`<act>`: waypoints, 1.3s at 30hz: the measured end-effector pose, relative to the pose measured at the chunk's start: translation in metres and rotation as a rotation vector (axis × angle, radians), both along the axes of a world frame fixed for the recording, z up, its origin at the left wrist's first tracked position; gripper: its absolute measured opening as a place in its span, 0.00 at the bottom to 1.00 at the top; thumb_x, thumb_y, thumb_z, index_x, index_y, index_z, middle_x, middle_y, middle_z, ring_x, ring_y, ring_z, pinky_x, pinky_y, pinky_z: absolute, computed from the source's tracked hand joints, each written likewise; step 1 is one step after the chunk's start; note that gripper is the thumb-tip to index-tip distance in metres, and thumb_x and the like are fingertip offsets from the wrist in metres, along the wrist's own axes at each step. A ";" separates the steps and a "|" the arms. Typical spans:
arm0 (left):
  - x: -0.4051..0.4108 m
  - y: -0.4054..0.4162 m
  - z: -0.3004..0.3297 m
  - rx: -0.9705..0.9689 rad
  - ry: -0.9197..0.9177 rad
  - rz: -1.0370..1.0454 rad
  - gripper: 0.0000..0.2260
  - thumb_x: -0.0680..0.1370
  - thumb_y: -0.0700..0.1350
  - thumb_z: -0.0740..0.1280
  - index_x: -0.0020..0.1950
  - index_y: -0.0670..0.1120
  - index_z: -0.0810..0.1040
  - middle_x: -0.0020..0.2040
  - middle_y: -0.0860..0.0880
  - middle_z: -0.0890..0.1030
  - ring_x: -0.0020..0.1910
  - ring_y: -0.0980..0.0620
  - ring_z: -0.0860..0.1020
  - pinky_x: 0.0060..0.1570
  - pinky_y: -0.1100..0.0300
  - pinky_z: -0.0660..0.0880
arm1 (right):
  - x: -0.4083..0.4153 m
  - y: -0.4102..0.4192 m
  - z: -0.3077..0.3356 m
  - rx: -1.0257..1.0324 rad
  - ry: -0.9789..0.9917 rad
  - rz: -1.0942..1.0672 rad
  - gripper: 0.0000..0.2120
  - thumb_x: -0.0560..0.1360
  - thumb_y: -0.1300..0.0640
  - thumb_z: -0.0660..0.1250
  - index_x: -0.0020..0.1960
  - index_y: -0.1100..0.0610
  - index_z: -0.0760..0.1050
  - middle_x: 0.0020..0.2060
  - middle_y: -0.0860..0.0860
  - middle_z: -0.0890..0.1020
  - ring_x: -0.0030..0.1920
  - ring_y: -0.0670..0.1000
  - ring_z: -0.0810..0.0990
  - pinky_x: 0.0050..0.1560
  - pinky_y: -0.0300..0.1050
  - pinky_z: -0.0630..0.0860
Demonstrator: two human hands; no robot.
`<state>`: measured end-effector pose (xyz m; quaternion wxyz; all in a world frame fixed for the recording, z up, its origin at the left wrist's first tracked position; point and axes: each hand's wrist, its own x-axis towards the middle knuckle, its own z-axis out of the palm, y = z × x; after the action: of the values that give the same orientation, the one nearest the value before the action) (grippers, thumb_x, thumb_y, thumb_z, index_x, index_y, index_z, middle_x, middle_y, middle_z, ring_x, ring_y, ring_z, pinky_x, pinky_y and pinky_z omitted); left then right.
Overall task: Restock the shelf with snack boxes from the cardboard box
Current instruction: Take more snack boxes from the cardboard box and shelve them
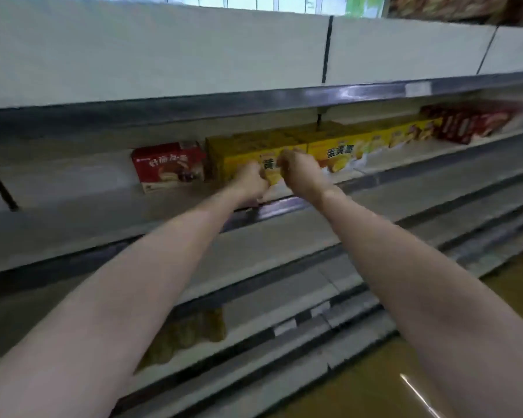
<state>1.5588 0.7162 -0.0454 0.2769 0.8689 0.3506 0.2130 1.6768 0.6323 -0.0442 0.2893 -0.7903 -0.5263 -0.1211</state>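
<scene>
Both hands were curled into loose fists against the front face of a yellow snack box (248,155) on the shelf (103,188), the fingers bent inward and seemingly pressing the carton; motion blur made it impossible to tell whether either hand actually pinched the box or only pushed it with the knuckles. The left hand (252,183) sat low on the box front, near the shelf's metal edge strip (284,206), while the right hand (298,170) was just beside it and slightly higher, the two nearly touching. Both bare forearms reached up from the bottom of the frame.

From the left, a red snack box (166,167) stood upright on the same shelf, just beside the yellow one. To the right of the hands a second yellow box (344,149) continued the row, with more yellow cartons behind and beyond it, then a blurred group of dark red boxes (471,122) at the far right. Lower shelves stepped down toward a yellowish floor (375,387).
</scene>
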 end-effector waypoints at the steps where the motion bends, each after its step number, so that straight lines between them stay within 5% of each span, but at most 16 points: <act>1: 0.014 -0.018 -0.006 -0.006 0.035 -0.034 0.07 0.78 0.39 0.62 0.39 0.43 0.74 0.33 0.41 0.81 0.29 0.44 0.80 0.25 0.57 0.75 | 0.014 -0.022 -0.010 -0.007 0.026 -0.024 0.10 0.76 0.66 0.61 0.54 0.61 0.78 0.51 0.62 0.80 0.50 0.63 0.78 0.49 0.52 0.75; 6: 0.086 -0.112 -0.057 -0.016 0.178 -0.198 0.10 0.79 0.42 0.63 0.37 0.44 0.73 0.36 0.39 0.81 0.35 0.40 0.83 0.34 0.47 0.82 | 0.077 -0.136 -0.070 -0.156 0.133 -0.166 0.10 0.77 0.63 0.60 0.56 0.58 0.76 0.52 0.61 0.81 0.53 0.62 0.79 0.51 0.50 0.76; 11: 0.155 -0.209 -0.119 -0.009 0.221 -0.399 0.13 0.74 0.40 0.66 0.29 0.45 0.71 0.34 0.37 0.80 0.35 0.40 0.81 0.34 0.52 0.76 | 0.123 -0.257 -0.137 -0.258 0.246 -0.335 0.09 0.78 0.63 0.60 0.55 0.59 0.75 0.51 0.59 0.79 0.52 0.60 0.79 0.48 0.48 0.73; 15: 0.201 -0.288 -0.156 0.004 0.298 -0.576 0.09 0.76 0.41 0.67 0.36 0.44 0.75 0.38 0.43 0.80 0.41 0.46 0.79 0.39 0.58 0.70 | 0.152 -0.347 -0.181 -0.252 0.314 -0.480 0.08 0.76 0.64 0.61 0.53 0.60 0.75 0.49 0.61 0.79 0.50 0.61 0.79 0.45 0.48 0.74; 21: 0.268 -0.397 -0.211 -0.034 0.284 -0.768 0.03 0.75 0.42 0.68 0.41 0.47 0.79 0.43 0.46 0.82 0.44 0.46 0.80 0.48 0.54 0.78 | 0.173 -0.471 -0.240 -0.206 0.400 -0.777 0.06 0.76 0.63 0.62 0.52 0.60 0.76 0.48 0.59 0.77 0.50 0.62 0.77 0.48 0.49 0.73; 26: 0.331 -0.477 -0.251 -0.113 0.317 -0.953 0.04 0.72 0.43 0.69 0.37 0.49 0.78 0.40 0.44 0.82 0.44 0.43 0.82 0.45 0.53 0.79 | 0.195 -0.553 -0.282 -0.200 0.502 -0.990 0.06 0.77 0.62 0.62 0.51 0.57 0.77 0.50 0.57 0.77 0.52 0.59 0.77 0.54 0.51 0.75; 29: 0.362 -0.521 -0.257 -0.129 0.323 -1.042 0.03 0.75 0.40 0.69 0.46 0.42 0.82 0.42 0.46 0.82 0.43 0.48 0.79 0.42 0.61 0.73 | 0.211 -0.593 -0.294 -0.184 0.555 -1.139 0.07 0.78 0.61 0.61 0.54 0.56 0.76 0.51 0.55 0.76 0.53 0.57 0.77 0.54 0.50 0.75; 33: 0.412 -0.561 -0.264 -0.189 0.341 -1.126 0.07 0.77 0.40 0.67 0.53 0.41 0.82 0.49 0.45 0.83 0.50 0.47 0.81 0.50 0.55 0.79 | 0.238 -0.632 -0.304 -0.180 0.630 -1.255 0.07 0.78 0.60 0.63 0.56 0.57 0.77 0.53 0.56 0.78 0.55 0.57 0.77 0.57 0.52 0.75; 39: 0.475 -0.591 -0.276 -0.294 0.370 -1.206 0.07 0.80 0.42 0.65 0.58 0.45 0.77 0.52 0.48 0.80 0.47 0.53 0.79 0.34 0.68 0.71 | 0.284 -0.668 -0.315 -0.103 0.717 -1.414 0.07 0.78 0.60 0.66 0.54 0.53 0.76 0.53 0.52 0.79 0.54 0.53 0.78 0.57 0.51 0.77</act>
<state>2.0340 0.1247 -0.3214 0.3991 0.8888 -0.1316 -0.1831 1.9611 -0.0359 -0.3588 0.2588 -0.9403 0.2206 0.0100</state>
